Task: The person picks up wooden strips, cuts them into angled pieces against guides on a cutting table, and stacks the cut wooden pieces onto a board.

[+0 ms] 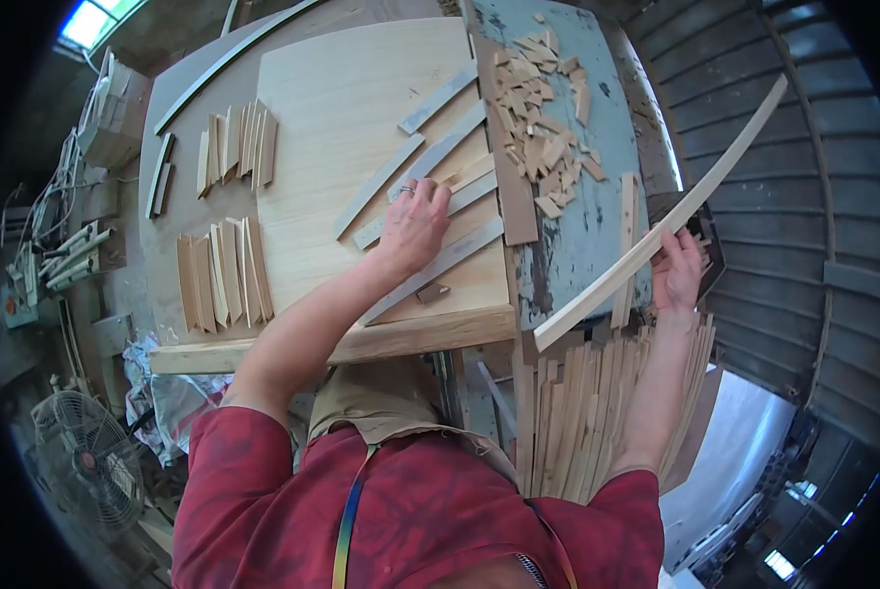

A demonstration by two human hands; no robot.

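Note:
My right hand (677, 270) grips a long, pale wooden strip (670, 221) by its middle, and the strip slants out past the bench at both ends. On the pale board (332, 108), my left hand (418, 228) has its fingers bent down around a short light wooden strip (471, 174); the fingertips are partly hidden. Around that hand lie several grey-faced strips at a slant, among them one above (440, 98), one to the left (379, 187) and one below (435, 270). A small brown block (433, 293) rests near the board's front edge.
Small wooden offcuts (548, 128) are heaped on the worn blue-grey surface at right. Two groups of thin slats, one farther (236, 145) and one nearer (224, 275), lie at left. Long strips (582, 412) stand below the right arm. A fan (86, 456) stands at lower left.

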